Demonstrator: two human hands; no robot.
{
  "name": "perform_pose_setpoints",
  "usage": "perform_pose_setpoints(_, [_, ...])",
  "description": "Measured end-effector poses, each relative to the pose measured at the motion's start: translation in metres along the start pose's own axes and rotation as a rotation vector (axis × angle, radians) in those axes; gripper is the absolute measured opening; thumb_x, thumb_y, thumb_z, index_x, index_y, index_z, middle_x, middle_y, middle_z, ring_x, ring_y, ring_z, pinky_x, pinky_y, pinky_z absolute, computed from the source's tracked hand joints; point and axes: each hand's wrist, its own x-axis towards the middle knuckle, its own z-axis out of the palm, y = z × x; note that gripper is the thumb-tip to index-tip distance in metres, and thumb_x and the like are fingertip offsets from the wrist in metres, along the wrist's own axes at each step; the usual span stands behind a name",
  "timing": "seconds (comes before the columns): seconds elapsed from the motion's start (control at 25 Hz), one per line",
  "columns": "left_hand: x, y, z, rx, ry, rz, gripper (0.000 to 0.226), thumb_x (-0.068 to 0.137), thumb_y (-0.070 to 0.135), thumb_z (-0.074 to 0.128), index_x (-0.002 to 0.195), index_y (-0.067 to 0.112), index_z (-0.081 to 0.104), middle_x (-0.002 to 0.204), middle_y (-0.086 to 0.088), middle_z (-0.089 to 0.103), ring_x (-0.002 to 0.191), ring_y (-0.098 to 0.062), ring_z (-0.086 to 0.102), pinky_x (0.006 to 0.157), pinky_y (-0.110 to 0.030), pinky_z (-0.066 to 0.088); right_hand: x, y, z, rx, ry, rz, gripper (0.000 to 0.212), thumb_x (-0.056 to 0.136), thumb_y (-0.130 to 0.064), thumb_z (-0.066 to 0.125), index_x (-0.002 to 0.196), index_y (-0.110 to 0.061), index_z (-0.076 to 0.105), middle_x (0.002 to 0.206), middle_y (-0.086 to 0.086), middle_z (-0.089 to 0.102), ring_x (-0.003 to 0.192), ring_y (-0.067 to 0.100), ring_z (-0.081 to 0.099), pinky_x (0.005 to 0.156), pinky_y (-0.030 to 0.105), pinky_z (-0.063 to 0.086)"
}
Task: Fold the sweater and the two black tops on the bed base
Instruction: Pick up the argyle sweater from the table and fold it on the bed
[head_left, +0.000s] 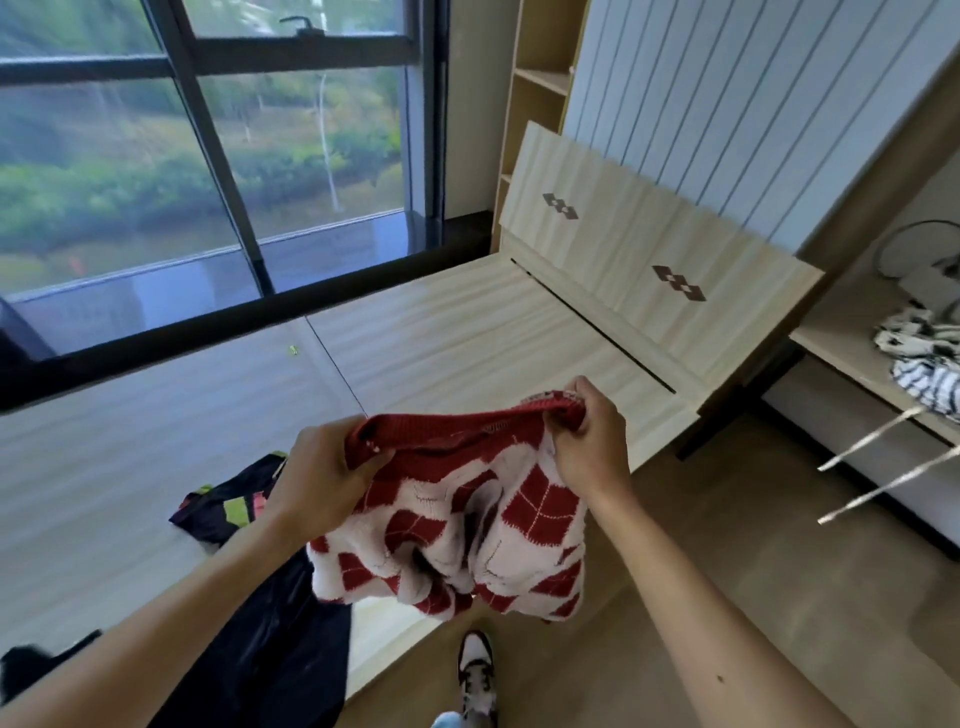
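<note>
**Sweater held up over the bed base's near edge**

The bare wooden bed base (467, 332) fills the view, its headboard (649, 249) at the right end. A black top (270, 649) lies at its near-left edge. The red-and-white sweater (467, 525) hangs bunched above the near edge, off the boards. The left hand (322, 478) and right hand (592, 441) each clench its red ribbed band.

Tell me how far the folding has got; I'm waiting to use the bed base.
Nothing looks folded yet. The left hand and right hand hold the red-and-white sweater up by its red ribbed edge, bunched and hanging at the bed base edge. Dark clothing lies crumpled on the base; I can't tell the two tops apart. All three remain.
</note>
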Motion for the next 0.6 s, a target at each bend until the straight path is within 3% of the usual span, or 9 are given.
perform_pose_setpoints(0.16, [0.063, -0.034, 0.062, 0.007, -0.018, -0.069, 0.008, 0.091, 0.023, 0.073, 0.084, 0.026, 0.069, 0.066, 0.011, 0.069, 0.062, -0.006, 0.066, 0.057, -0.018, 0.050, 0.092, 0.073, 0.017, -0.064, -0.172, 0.028, 0.026, 0.091, 0.004, 0.062, 0.075, -0.011, 0.048, 0.064, -0.004, 0.056, 0.056, 0.001, 0.055, 0.051, 0.016, 0.040])
perform_pose_setpoints(0.32, [0.114, -0.073, 0.116, -0.061, -0.055, -0.247, 0.017, 0.090, 0.021, 0.073, 0.078, 0.031, 0.066, 0.072, 0.019, 0.070, 0.064, -0.003, 0.066, 0.061, -0.029, 0.054, 0.167, 0.134, 0.047, -0.174, -0.368, 0.091, 0.030, 0.089, 0.003, 0.062, 0.072, -0.016, 0.047, 0.062, -0.003, 0.056, 0.057, 0.004, 0.055, 0.051, 0.025, 0.039])
perform_pose_setpoints(0.44, [0.171, -0.109, 0.148, -0.067, -0.038, -0.361, 0.022, 0.089, 0.022, 0.073, 0.073, 0.033, 0.062, 0.068, 0.014, 0.069, 0.062, -0.004, 0.064, 0.062, -0.038, 0.055, 0.232, 0.176, 0.088, -0.258, -0.486, 0.119, 0.026, 0.090, -0.002, 0.063, 0.072, -0.013, 0.048, 0.062, -0.001, 0.057, 0.056, 0.006, 0.053, 0.052, 0.027, 0.038])
perform_pose_setpoints(0.6, [0.279, -0.189, 0.184, -0.049, 0.007, -0.441, 0.014, 0.089, 0.031, 0.070, 0.077, 0.025, 0.066, 0.070, 0.007, 0.070, 0.066, -0.011, 0.067, 0.065, -0.041, 0.056, 0.340, 0.241, 0.180, -0.369, -0.571, 0.079, 0.026, 0.086, -0.003, 0.063, 0.069, -0.015, 0.047, 0.062, -0.001, 0.056, 0.064, 0.023, 0.057, 0.055, 0.034, 0.038])
